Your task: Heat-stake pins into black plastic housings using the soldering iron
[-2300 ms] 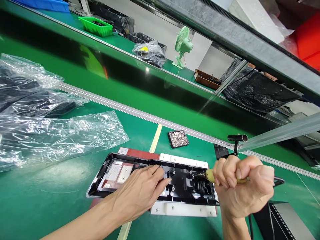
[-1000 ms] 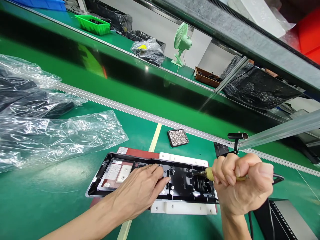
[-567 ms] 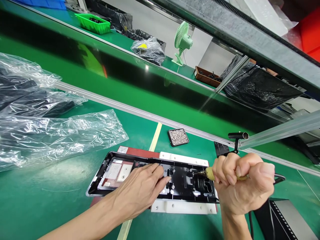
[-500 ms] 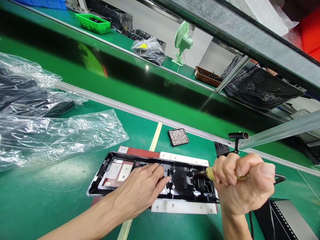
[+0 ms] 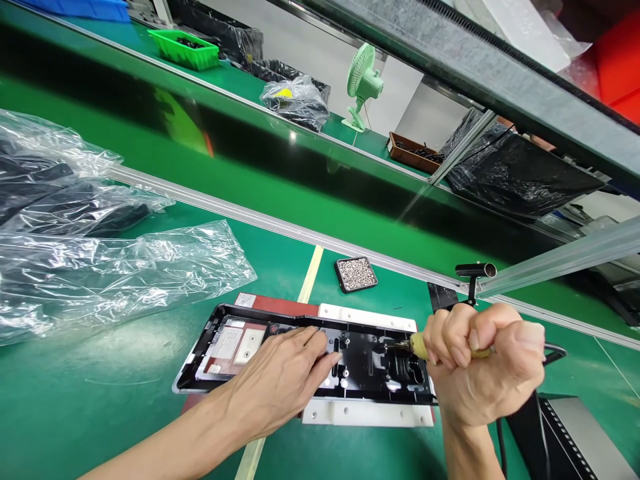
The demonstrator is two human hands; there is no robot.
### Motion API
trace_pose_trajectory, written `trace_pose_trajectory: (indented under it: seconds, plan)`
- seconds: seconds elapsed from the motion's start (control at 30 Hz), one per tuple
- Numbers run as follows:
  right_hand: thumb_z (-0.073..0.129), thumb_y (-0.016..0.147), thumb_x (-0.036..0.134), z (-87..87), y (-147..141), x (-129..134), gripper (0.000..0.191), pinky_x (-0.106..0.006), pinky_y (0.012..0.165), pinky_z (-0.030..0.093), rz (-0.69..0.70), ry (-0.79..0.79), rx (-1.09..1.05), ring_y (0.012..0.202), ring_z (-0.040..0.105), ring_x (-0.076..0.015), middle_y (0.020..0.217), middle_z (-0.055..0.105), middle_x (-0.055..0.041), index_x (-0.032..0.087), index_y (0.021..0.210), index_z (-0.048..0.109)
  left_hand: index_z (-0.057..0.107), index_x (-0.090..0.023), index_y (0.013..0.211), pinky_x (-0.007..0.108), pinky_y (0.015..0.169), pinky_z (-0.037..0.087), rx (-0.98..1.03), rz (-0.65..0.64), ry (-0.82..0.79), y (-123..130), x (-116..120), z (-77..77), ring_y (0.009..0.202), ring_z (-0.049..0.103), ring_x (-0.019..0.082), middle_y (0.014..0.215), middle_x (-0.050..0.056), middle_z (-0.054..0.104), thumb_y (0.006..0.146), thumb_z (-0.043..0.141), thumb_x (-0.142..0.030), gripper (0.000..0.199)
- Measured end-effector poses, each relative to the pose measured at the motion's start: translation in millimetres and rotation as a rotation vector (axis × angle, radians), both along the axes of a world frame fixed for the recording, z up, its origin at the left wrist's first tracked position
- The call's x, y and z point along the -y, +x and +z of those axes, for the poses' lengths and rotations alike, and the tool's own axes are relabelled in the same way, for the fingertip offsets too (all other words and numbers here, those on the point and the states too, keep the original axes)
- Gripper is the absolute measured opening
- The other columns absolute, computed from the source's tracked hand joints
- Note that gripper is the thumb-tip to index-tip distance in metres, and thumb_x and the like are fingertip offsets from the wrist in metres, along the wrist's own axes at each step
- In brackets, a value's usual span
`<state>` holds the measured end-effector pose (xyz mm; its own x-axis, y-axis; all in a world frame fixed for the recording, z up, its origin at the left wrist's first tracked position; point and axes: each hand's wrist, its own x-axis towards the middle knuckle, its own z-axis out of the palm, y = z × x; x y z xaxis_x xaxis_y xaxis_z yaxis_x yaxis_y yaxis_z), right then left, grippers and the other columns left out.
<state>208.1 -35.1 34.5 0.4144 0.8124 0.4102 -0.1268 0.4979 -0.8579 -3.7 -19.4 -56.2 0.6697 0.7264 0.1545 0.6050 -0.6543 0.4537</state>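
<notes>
A long black plastic housing [image 5: 357,393] lies with its inside up, over a red base with white blocks [image 5: 367,413] along its edges. My left hand [image 5: 287,367] rests flat across its middle, fingers stretched out and holding nothing. In my right fist is a soldering iron [image 5: 419,347] with a yellowish sleeve, a metal tip and a cord at its rear. The tip reaches down to the right part of the housing; whether it touches a post there I cannot tell. My right hand [image 5: 483,363] is just beyond the housing's right end.
A small black tray [image 5: 356,274] of tiny silvery metal pieces stands behind the housing. A black tube-shaped iron holder [image 5: 475,271] is behind my right hand. Plastic-wrapped parts [image 5: 125,267] lie at left, a dark metal box [image 5: 575,437] at right. A rail [image 5: 270,223] runs behind.
My right hand and the soldering iron have shifted very slightly left. The left hand stays in place on the housing. The view has moved a little.
</notes>
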Motion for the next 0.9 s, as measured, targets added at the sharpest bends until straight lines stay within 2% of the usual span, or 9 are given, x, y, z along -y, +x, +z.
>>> trace_pose_trajectory:
  seconds: [0.57, 0.9]
  plan:
    - [0.058, 0.095, 0.035, 1.0, -2.0, -0.1, 0.039, -0.019, 0.031, 0.035, -0.026, 0.001, 0.005, 0.034, 0.032, -0.0073, 0.041, 0.039, 0.0066, 0.019, 0.060, 0.051, 0.048, -0.022, 0.083, 0.034, 0.057, 0.038, 0.005, -0.008, 0.012, -0.1, 0.1, 1.7, 0.065, 0.062, 0.021, 0.075, 0.000, 0.060, 0.110, 0.036, -0.032, 0.031]
    - [0.059, 0.094, 0.037, 1.7, -2.0, -0.4, 0.040, -0.019, 0.031, 0.034, -0.016, -0.011, -0.013, 0.034, 0.031, -0.0071, 0.042, 0.040, 0.0064, 0.019, 0.059, 0.051, 0.049, -0.022, 0.083, 0.034, 0.056, 0.038, 0.022, -0.009, 0.011, -0.1, -0.3, 0.8, 0.064, 0.061, 0.020, 0.074, 0.000, 0.060, 0.110, 0.037, -0.031, 0.031]
